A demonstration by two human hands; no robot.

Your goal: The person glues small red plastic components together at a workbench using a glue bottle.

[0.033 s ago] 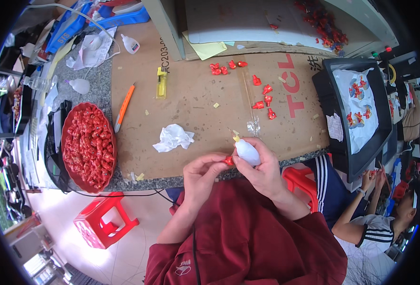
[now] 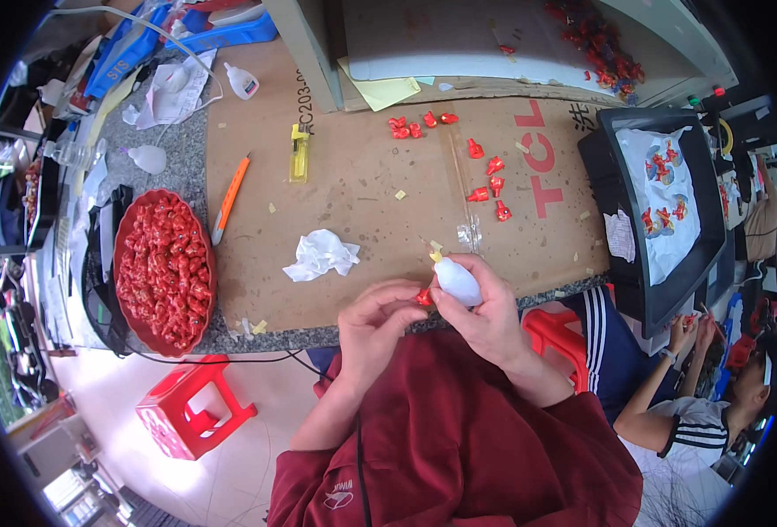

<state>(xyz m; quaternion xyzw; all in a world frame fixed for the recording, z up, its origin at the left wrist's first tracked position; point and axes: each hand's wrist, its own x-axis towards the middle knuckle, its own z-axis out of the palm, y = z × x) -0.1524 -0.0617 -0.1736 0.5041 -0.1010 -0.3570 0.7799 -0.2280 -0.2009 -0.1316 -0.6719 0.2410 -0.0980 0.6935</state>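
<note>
Near the table's front edge, my left hand [image 2: 373, 325] pinches a small red plastic piece [image 2: 423, 297] between thumb and fingertips. My right hand [image 2: 487, 318] is wrapped around a white squeeze bottle [image 2: 458, 281], its yellow-tipped nozzle pointing up and away from me. The right thumb and fingertips meet close to the red piece, so part of it is hidden. Beyond the hands, several similar red pieces [image 2: 495, 165] lie scattered on the cardboard. A crumpled white tissue [image 2: 321, 256] rests left of the hands.
On the left stand a red scalloped bowl [image 2: 126, 290] heaped with red pieces, an orange cutter [image 2: 230, 200] and a yellow blade case [image 2: 299, 156]. A black tray [image 2: 709, 220] with paper sits at the right, near a co-worker's hands [image 2: 685, 338]. A red stool [image 2: 173, 422] stands below.
</note>
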